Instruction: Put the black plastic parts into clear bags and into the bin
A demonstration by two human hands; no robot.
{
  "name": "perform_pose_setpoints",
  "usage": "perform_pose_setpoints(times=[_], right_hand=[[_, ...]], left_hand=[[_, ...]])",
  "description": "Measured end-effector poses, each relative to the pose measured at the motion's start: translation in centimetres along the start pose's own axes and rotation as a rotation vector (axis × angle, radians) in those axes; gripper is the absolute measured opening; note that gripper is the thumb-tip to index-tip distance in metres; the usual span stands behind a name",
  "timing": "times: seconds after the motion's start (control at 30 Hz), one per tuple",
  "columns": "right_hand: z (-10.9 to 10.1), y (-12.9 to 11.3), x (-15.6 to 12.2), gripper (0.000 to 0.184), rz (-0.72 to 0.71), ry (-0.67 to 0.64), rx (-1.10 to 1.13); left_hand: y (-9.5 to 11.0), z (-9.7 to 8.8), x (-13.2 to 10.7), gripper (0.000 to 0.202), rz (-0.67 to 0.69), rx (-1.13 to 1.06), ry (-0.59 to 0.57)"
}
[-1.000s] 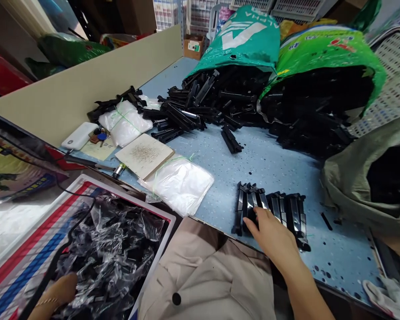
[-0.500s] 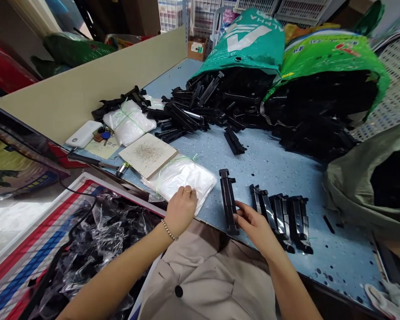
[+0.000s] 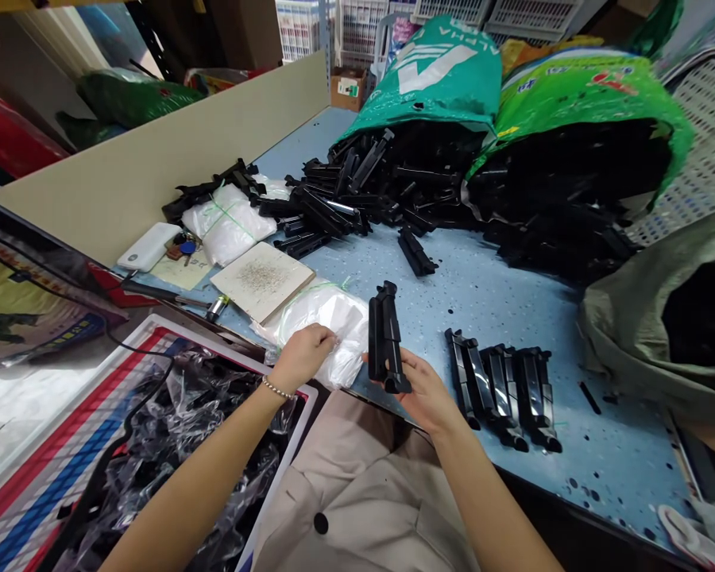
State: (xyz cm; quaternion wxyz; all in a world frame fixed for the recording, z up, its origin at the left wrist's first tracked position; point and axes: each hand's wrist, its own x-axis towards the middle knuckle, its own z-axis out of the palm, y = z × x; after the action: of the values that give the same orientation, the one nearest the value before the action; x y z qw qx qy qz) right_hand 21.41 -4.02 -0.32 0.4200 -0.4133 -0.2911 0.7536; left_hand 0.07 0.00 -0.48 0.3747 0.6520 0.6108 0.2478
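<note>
R hand [image 3: 426, 395] grips a blk plastic part [image 3: 392, 334] near its lower end, over the table's front edge, just R of the near clear bag bundle [image 3: 351, 334]. Part's long axis runs near-to-far, far end tipped slightly L; 2 long bars show side by side, can't tell if 1 pc or 2. L hand [image 3: 303, 355] is at that bundle, fingers curled in; can't tell if they pinch a bag.

R of R hand: 1 row of blk parts [image 3: 504, 397], axes near-to-far, far ends leaning L; they overlap, exact no. unclear. 1 lone part [image 3: 417, 252] lies farther back, slanted. Behind: 2 bulk bags, teal [image 3: 434, 67] & green [image 3: 596, 83], plus 1 olive sack [image 3: 620, 326] at R.
</note>
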Motion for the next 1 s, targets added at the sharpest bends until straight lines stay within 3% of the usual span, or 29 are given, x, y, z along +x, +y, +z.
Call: perform_pose_setpoints(times=[0.17,0.33,0.5,0.6,0.7,0.77,0.83,0.9,1.0], right_hand=[[0.2,0.1,0.8,0.029,0.0,-0.025,0.015],[0.3,0.1,0.7,0.026,0.019,-0.022,0.046],[1.9,0.0,1.4,0.027,0.033,-0.078,0.117],[2.3,0.7,2.5,0.031,0.059,-0.049,0.105],[2.0,1.3,3.3,0.032,0.064,-0.003,0.09],[1.9,1.2,3.2,0.032,0.059,-0.004,0.092],[1.9,1.0,2.5,0.03,0.027,-0.003,0.109],[1.9,0.9,1.3,0.029,0.024,-0.034,0.156],[1.3,1.9,-0.2,0.024,0.203,-0.161,0.261]], left_hand=[[0.1,0.4,-0.5,0.02,-0.04,0.057,0.053],[0.0,-0.2,-0.6,0.023,-0.003,-0.032,-0.048],[0.2,0.1,-0.5,0.026,-0.044,0.045,0.027],[-0.2,-0.9,-0.6,0.022,0.018,-0.025,0.027],[-0.7,-2.7,-1.2,0.012,0.139,-0.01,0.211],[-0.9,-3.5,-1.8,0.013,0.296,0.165,0.262],[-1.0,-3.7,-2.1,0.026,0.412,0.393,0.216],[-1.1,-3.4,-2.0,0.034,0.421,0.514,0.172],[-1.5,-3.0,-1.2,0.044,0.361,0.435,0.129]])
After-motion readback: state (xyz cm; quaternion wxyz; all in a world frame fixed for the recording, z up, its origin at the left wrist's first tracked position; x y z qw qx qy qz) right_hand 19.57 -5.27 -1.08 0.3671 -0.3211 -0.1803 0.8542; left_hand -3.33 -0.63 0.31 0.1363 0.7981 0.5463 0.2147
